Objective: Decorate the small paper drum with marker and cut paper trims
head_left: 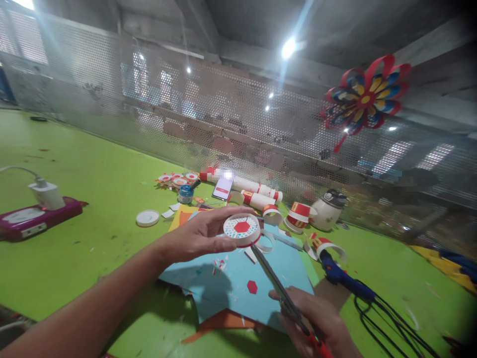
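Note:
My left hand grips a round paper-cup base by its side, tilted toward me. A red hexagon marks its middle, with blue dots around it and a red lower edge. In my right hand is a pair of scissors with red handles. Their blades point up and left, with the tips at the cup base's lower edge; whether they touch it I cannot tell. Below lies light blue paper bearing a loose red hexagon and small paper scraps. A curled white paper strip sits just behind the scissor tips.
A blue corded tool lies at the right. Behind are cut red-and-white cups, a phone, a blue jar and a jug. A purple power strip sits left; a perforated screen stands behind.

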### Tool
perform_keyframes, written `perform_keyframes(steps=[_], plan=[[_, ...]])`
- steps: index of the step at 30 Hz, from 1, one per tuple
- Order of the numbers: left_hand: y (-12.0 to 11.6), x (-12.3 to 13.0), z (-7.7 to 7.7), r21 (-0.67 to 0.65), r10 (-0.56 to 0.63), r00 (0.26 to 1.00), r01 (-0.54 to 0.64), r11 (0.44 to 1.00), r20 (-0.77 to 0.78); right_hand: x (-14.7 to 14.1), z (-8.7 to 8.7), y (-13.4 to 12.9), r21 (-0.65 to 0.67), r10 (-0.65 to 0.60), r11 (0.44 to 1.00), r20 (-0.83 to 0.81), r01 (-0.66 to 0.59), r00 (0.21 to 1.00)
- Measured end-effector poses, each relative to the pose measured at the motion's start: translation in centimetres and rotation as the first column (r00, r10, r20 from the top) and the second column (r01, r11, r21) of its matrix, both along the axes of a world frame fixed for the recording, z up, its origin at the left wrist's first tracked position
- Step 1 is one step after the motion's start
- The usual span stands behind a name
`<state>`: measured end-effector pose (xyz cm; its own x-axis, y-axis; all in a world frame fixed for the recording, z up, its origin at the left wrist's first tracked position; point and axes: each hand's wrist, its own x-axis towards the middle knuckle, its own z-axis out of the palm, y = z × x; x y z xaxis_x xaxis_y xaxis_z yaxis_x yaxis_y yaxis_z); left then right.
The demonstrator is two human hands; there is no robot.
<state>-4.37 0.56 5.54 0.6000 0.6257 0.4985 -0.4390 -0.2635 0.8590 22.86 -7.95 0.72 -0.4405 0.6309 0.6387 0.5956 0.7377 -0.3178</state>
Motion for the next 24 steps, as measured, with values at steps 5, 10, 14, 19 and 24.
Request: perform_keyframes(steps=[5,10,14,19,24], plan=[[0.1,-0.1,-0.1,0.022,0.003,1.000,-0.003,1.000,0.000,0.4,0.0,0.2,-0.036,0.053,0.998,0.068,-0.050,0.996],[-0.2,-0.2,0.2,0.023,-0.015,1.000,0.015,1.000,-0.011,1.3,-0.1,0.9,-0.134,0.041,0.990,0.077,-0.031,0.996],[-0.2,-0.4,0.2,0.064,-0.061,0.998,0.061,0.996,-0.002,1.7,-0.4,1.4,-0.211,0.073,0.976,0.064,-0.058,0.995],[-0.1,-0.7,-0.1,0.106,-0.057,0.998,0.058,0.993,-0.018,1.2,-1.0,0.7,-0.163,0.092,0.983,0.045,-0.084,0.995],[0.0,-0.8,-0.1,0.130,-0.056,0.998,0.057,0.990,-0.011,1.3,-1.4,0.7,-0.092,0.070,0.993,0.032,-0.067,0.997]])
